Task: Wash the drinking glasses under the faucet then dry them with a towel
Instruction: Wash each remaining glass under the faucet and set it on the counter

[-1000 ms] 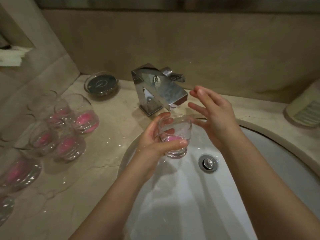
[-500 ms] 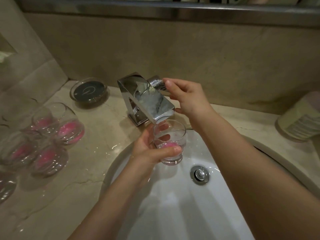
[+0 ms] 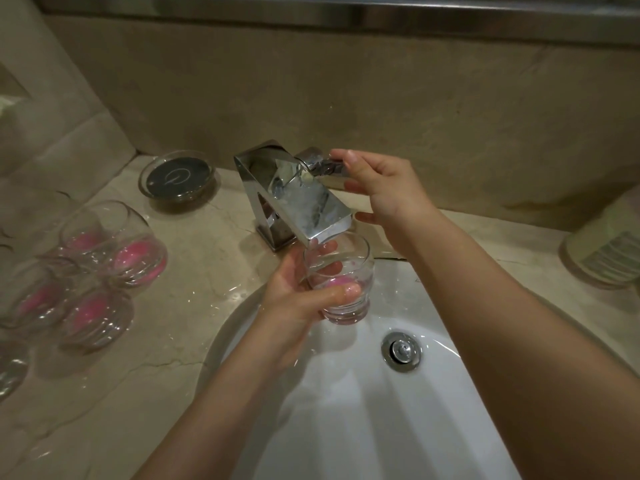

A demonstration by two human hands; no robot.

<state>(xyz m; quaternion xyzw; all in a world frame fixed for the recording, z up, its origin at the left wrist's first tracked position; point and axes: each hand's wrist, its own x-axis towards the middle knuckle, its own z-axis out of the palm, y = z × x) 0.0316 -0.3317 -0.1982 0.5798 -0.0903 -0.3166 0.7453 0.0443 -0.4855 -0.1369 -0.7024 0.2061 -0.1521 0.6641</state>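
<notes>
My left hand (image 3: 298, 292) grips a clear drinking glass (image 3: 341, 278) with a pink base, held upright just under the spout of the chrome faucet (image 3: 294, 199) over the white sink (image 3: 346, 393). My right hand (image 3: 381, 188) reaches behind the spout and its fingers hold the faucet handle (image 3: 322, 164). No water stream is visible. Several more clear glasses with pink bases (image 3: 100, 271) stand on the wet counter at the left.
A round glass dish with a dark insert (image 3: 178, 176) sits on the beige marble counter (image 3: 156, 341) left of the faucet. A pale container (image 3: 609, 247) stands at the right edge. The drain plug (image 3: 401, 349) lies in the basin. Walls close off the back and left.
My right hand moved from beside the glass up to the faucet handle and took hold of it. The glass stays under the spout in my left hand.
</notes>
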